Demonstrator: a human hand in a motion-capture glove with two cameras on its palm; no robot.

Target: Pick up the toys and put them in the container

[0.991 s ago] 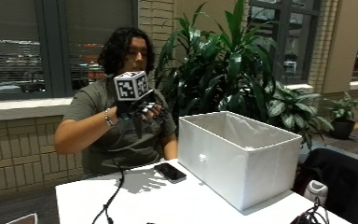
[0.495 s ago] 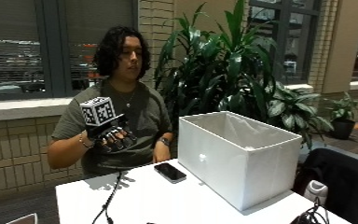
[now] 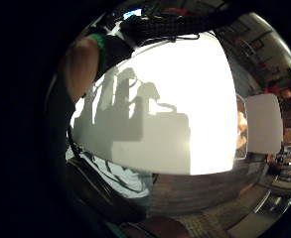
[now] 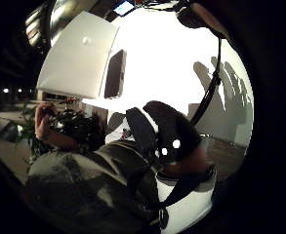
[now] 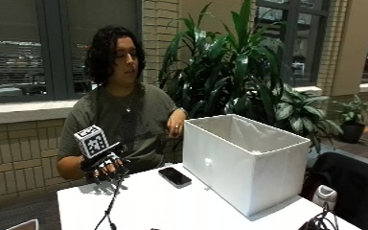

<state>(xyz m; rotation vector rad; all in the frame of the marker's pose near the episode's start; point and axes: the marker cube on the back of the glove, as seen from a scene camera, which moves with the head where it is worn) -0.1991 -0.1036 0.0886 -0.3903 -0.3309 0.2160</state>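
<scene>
A person sits behind a white table (image 5: 171, 206) with the gloved right hand (image 5: 104, 167) held just above its near corner, fingers spread, pointing down and holding nothing. A white fabric container (image 5: 245, 160) stands open on the table well apart from that hand, with a dark phone (image 5: 174, 177) lying flat between them. No toys can be made out, and the person's bare left hand (image 5: 176, 123) rests near the container's back corner.

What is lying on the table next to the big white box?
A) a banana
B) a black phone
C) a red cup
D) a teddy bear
B: a black phone lies flat on the white table beside the white box.
</scene>
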